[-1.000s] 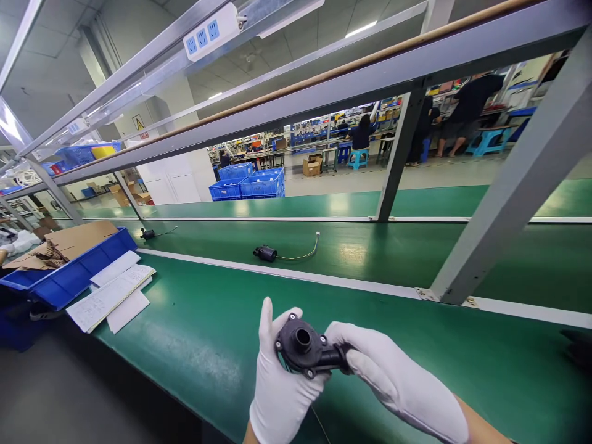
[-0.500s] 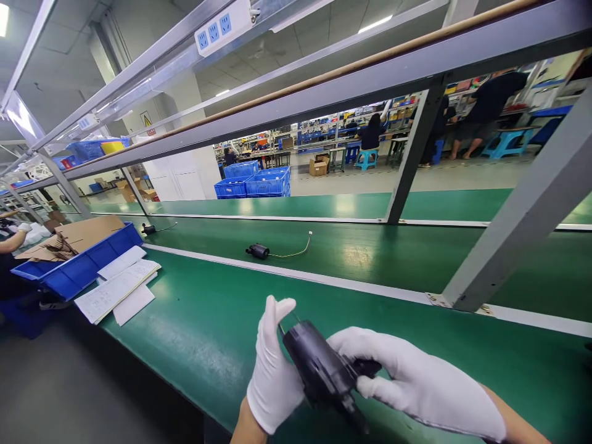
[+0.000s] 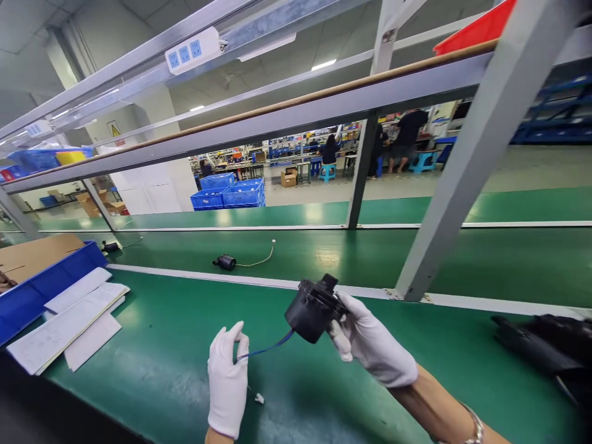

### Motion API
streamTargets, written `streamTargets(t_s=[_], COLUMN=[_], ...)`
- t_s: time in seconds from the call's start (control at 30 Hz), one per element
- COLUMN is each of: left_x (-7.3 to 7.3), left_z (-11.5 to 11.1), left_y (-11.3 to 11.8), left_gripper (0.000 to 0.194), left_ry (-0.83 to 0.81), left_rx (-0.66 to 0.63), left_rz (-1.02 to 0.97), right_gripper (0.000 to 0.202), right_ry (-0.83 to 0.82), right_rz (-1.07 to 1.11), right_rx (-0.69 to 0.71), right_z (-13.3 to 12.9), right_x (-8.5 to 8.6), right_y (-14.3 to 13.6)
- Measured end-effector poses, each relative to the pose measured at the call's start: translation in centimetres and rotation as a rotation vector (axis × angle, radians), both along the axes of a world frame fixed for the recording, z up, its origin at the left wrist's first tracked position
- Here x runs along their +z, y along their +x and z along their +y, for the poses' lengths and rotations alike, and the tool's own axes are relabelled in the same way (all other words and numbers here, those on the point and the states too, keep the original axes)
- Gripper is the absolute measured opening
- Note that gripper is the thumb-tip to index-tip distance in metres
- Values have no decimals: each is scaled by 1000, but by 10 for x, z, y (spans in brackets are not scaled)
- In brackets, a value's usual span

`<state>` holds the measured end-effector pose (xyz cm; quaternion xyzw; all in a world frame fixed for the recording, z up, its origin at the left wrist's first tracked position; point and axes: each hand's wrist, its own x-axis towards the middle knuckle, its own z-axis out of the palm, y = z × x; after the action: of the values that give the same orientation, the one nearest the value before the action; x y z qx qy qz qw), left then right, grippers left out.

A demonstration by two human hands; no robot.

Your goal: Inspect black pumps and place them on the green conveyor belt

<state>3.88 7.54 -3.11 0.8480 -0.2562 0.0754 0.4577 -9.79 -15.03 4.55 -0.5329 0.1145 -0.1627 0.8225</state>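
My right hand [image 3: 377, 342], in a white glove, grips a black cylindrical motor or pump unit [image 3: 311, 311] with a short spout on top, held above the green bench. From its lower side a thin dark-blue cable [image 3: 268, 349] runs left to my gloved left hand [image 3: 229, 370]. The left thumb and fingers pinch that cable. Below the pinch its end hangs free with a small white connector [image 3: 259, 398]. A similar black unit [image 3: 226, 262] with a pale cable lies on the strip behind, and another one [image 3: 110, 247] lies farther left.
Papers [image 3: 76, 314] lie on the bench at left, beside a blue bin [image 3: 46, 288] holding cardboard. Blurred black parts [image 3: 546, 345] lie at the right edge. A grey post [image 3: 462, 166] rises from the bench at right. People and blue crates [image 3: 243, 193] are in the background.
The black unit has been lifted, turned and drawn away from my left hand, stretching its cable between both hands. The view has swung right, bringing the black parts at the right edge into sight.
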Motion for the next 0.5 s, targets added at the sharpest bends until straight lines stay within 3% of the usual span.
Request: streamTargets(t_s=[0.1, 0.2, 0.33, 0.43, 0.5], left_x=[-11, -31, -66, -83, -88], left_z=[-7, -16, -21, -23, -26], left_y=[3, 9, 19, 21, 18], left_gripper=[57, 72, 70, 60, 52], left_ry=[201, 443, 729, 768, 737], left_rx=[-14, -17, -121, -165, -132], left_rz=[125, 138, 10, -220, -359], right_gripper=[66, 60, 35, 31, 33], right_ry=[-131, -295, -541, -762, -934], right_rz=[-1, 18, 214, 469, 654], right_rx=[-144, -318, -556, -670, -719], right_z=[-28, -83, -175, -232, -258], right_x=[11, 32, 63, 77, 79], right_y=[2, 7, 17, 24, 32])
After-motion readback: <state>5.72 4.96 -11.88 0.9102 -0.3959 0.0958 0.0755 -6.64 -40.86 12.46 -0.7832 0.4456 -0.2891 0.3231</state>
